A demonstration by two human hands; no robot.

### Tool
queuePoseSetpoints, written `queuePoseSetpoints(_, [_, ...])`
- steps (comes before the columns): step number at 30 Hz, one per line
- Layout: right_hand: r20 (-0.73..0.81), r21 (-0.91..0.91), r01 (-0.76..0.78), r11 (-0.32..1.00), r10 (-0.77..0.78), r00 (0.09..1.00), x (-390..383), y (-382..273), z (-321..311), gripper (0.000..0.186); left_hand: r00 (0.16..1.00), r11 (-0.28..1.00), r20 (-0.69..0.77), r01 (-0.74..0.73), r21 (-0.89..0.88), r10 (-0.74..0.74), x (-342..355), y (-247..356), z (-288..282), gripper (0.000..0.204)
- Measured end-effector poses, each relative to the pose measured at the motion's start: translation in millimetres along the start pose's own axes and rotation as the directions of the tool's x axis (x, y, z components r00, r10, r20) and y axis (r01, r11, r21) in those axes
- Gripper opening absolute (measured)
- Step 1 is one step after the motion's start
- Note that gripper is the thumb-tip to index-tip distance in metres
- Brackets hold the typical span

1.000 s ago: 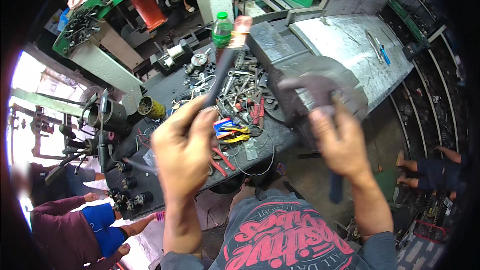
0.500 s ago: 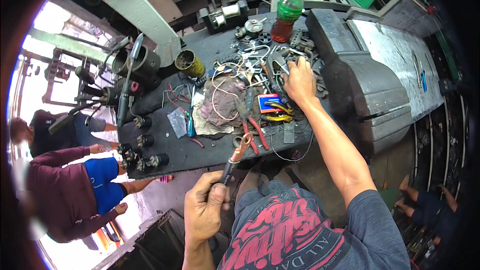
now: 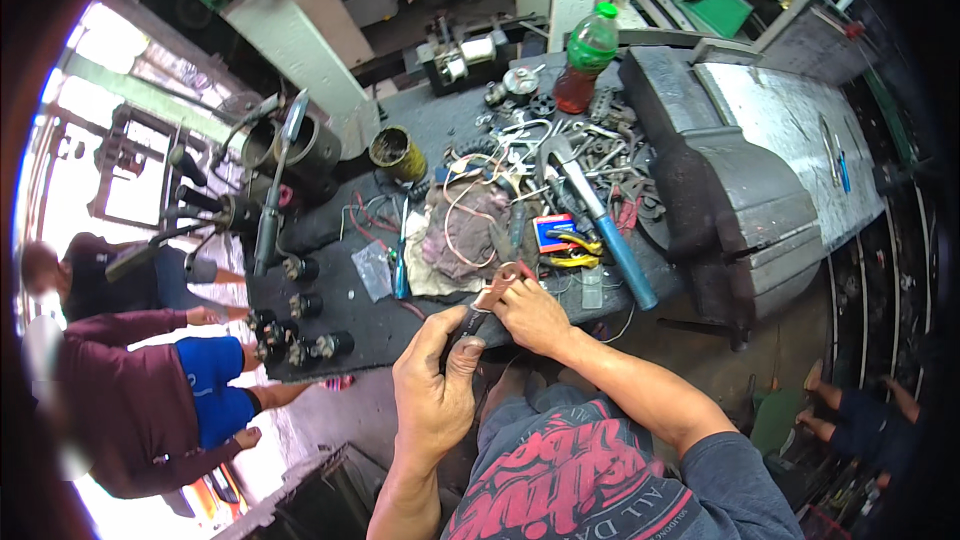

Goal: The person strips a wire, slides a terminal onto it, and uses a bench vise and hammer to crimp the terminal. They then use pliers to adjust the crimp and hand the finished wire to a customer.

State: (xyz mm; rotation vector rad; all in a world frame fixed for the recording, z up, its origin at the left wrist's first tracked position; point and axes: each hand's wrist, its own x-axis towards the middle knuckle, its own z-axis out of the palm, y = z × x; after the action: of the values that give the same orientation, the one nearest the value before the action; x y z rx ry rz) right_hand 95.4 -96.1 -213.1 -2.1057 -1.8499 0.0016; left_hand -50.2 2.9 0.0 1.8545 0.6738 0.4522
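Observation:
My left hand (image 3: 435, 375) is closed around a short black cable (image 3: 467, 325) with a copper lug (image 3: 493, 292) on its end, held just in front of the bench's near edge. My right hand (image 3: 532, 318) has its fingers curled at the lug's ring and partly covers it. Behind those fingers shows a bit of a red pliers handle; the hand hides most of it. Beyond lie a dirty rag (image 3: 465, 230), a blue box (image 3: 553, 232), yellow-handled pliers (image 3: 573, 260) and a long tool with a blue handle (image 3: 625, 265).
A large grey vise (image 3: 740, 180) stands on the right. Loose metal parts, a bottle of red liquid (image 3: 585, 65) and a rusty can (image 3: 397, 153) sit farther back. Black cylindrical parts (image 3: 305, 305) line the left edge. Other people (image 3: 125, 395) are beyond the bench's left side.
My right hand has come back from the metal parts to the copper lug. The blue-handled tool, hidden by my forearm before, now shows. The view has shifted slightly.

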Motion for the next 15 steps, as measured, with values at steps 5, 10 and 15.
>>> queuePoseSetpoints(5, [0.004, 0.611, -0.346, 0.712, 0.434, 0.901, -5.0, -9.3, -44.8, 0.016, 0.99, 0.997, 0.123, -0.068, 0.038, 0.063, 25.2, 11.1, 16.3, 0.029])
queuePoseSetpoints(10, [-0.032, 0.962, -0.181, 0.206, 0.74, 0.672, -46.7, -6.7, -131.3, 0.01, 0.968, 0.984, 0.248, 0.002, 0.181, -0.047, 43.0, 30.5, 39.2, 0.036])
queuePoseSetpoints(15, [-0.079, 0.976, -0.099, 0.193, 0.742, 0.666, -84.6, -11.1, -174.8, 0.012, 0.947, 0.984, 0.323, -0.064, 0.168, 0.006, 40.1, 38.8, 82.0, 0.033])
